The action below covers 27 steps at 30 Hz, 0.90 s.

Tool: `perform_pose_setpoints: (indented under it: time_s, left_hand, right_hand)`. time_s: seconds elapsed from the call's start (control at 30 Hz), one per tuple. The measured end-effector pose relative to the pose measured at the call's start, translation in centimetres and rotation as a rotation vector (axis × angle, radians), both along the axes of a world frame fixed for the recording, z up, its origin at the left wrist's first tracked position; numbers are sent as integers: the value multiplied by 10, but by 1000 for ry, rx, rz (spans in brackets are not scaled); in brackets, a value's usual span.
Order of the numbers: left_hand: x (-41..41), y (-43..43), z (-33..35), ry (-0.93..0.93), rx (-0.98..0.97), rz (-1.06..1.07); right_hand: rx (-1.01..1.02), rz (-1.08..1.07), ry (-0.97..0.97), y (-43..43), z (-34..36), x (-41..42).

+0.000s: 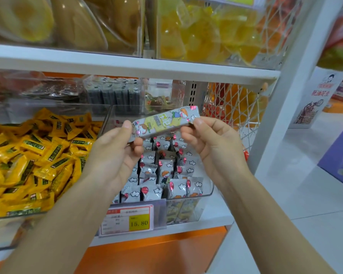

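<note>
A long grey snack packet [164, 120] with cartoon figures, red balloons and a yellow label is held level in front of the shelf. My left hand [117, 153] pinches its left end between thumb and fingers. My right hand [212, 143] pinches its right end. Below the packet stands a clear plastic bin [209, 191] filled with several more packets of the same kind [160, 175], packed upright.
A clear bin of yellow wrapped snacks [34, 161] sits to the left. A price tag reading 15.80 [127, 220] hangs on the white shelf edge. Bins of yellow dried fruit [206, 32] fill the shelf above. A white net basket [232, 107] hangs at the right; aisle floor lies beyond.
</note>
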<state>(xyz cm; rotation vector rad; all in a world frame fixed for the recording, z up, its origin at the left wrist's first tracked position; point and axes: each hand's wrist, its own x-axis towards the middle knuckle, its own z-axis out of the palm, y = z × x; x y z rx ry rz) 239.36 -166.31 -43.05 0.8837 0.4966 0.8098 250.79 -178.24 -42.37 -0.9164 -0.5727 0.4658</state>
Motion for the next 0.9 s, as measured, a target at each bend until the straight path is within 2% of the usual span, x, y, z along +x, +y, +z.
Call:
perform_pose_setpoints:
  time_s: [0.17,0.4,0.63,0.77,0.9]
  left_hand:
    - [0,3,0,-36,-35,-106]
    - [-4,2,2,-14,141,-193]
    - [-6,-1,3,-9,224,-186]
    - [-6,0,0,126,405,-95]
    - [-7,5,-1,74,330,-92]
  right_hand:
    - [59,-1,106,-1,2,3]
    - [45,-52,106,-2,1,6]
    - [3,-109,96,-1,3,6]
    - [-136,-132,-55,1,2,4]
    - [-151,-64,-115,-2,3,3]
